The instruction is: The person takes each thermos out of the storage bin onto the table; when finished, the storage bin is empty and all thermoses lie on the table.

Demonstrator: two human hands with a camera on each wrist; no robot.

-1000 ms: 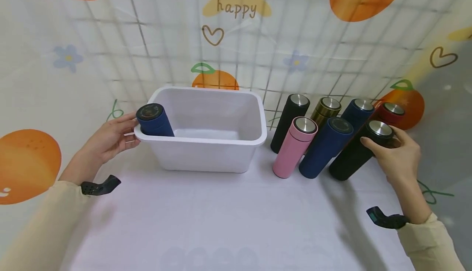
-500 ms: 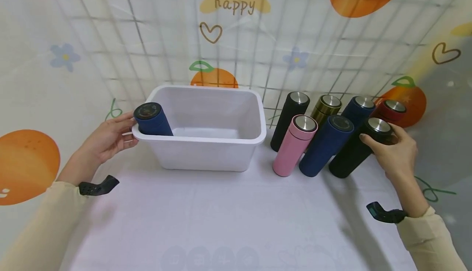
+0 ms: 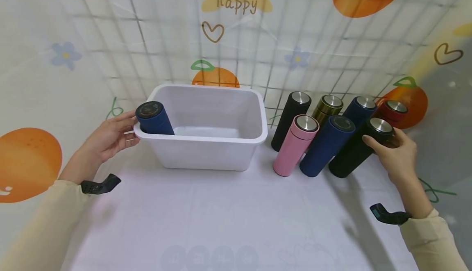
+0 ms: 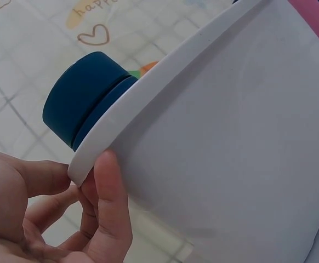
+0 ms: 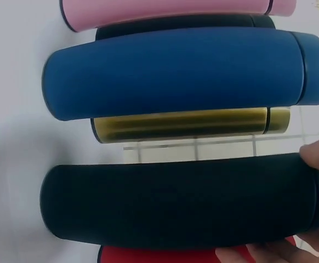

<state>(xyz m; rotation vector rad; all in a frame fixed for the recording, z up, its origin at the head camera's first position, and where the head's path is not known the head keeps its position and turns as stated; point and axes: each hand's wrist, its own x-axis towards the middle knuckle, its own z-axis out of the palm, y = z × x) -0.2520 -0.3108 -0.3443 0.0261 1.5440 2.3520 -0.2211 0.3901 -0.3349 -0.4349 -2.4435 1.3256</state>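
My left hand (image 3: 110, 140) pinches the left end of a white plastic bin (image 3: 206, 154), thumb and fingers on its rim in the left wrist view. Inside the bin, at that end, a blue thermos bottle (image 3: 156, 123) stands with its dark-topped lid above the rim. On the right, my right hand (image 3: 398, 156) grips a black thermos bottle (image 3: 348, 154) near its silver-topped lid. The right wrist view shows the thumb on one side of this black bottle (image 5: 176, 203) and fingertips on the other. Its base is at the table.
Left of the held bottle stand a blue thermos (image 3: 324, 150) and a pink one (image 3: 293, 152). Behind are another black thermos (image 3: 289, 123), a gold one (image 3: 324, 113), a second blue one (image 3: 357, 113) and a red one (image 3: 391, 115). A wire grid (image 3: 169, 53) shows through the backdrop.
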